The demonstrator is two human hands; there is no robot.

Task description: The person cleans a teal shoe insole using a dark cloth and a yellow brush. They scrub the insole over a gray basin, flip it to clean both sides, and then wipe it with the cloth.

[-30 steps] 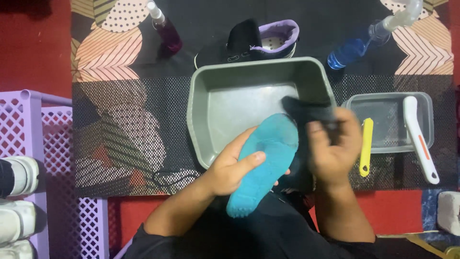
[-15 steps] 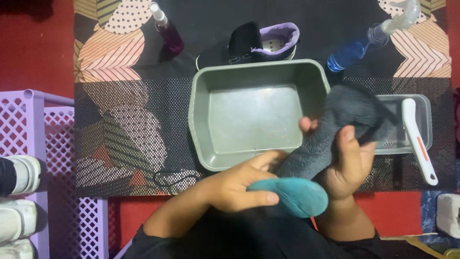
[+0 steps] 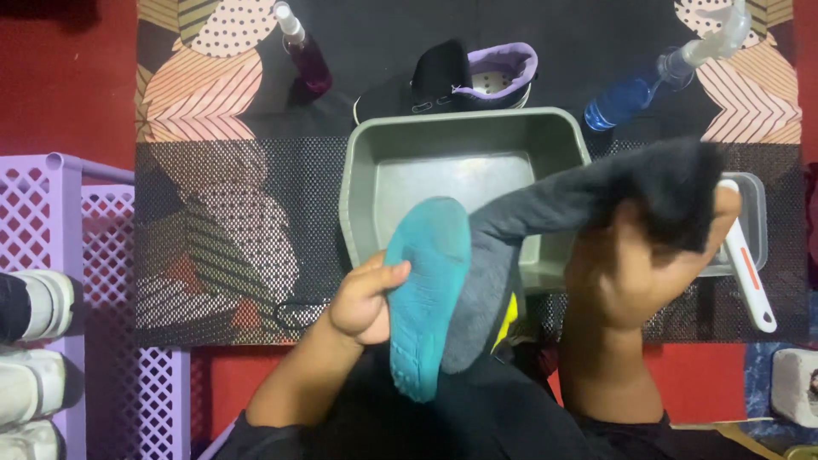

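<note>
My left hand (image 3: 362, 298) grips a teal shoe insole (image 3: 426, 290) by its edge, holding it upright over the near rim of a grey metal tray (image 3: 366, 162). In my right hand (image 3: 635, 273) is a dark grey cloth (image 3: 596, 200), bunched in the fist at the right and draped leftwards against the insole. The tray's inside looks wet and holds nothing else. A black shoe with a purple lining (image 3: 464, 77) stands just behind the tray.
A spray bottle of pink liquid (image 3: 305, 53) stands at the back left and one of blue liquid (image 3: 656, 77) at the back right. A clear tub (image 3: 754, 230) with a white brush (image 3: 750, 277) sits right of the tray. A purple rack (image 3: 60, 264) holding white shoes (image 3: 34, 302) is at the left.
The insole was flat and low half a second ago; it now stands upright by the tray. My right hand has lifted the cloth higher and stretched it out to the right.
</note>
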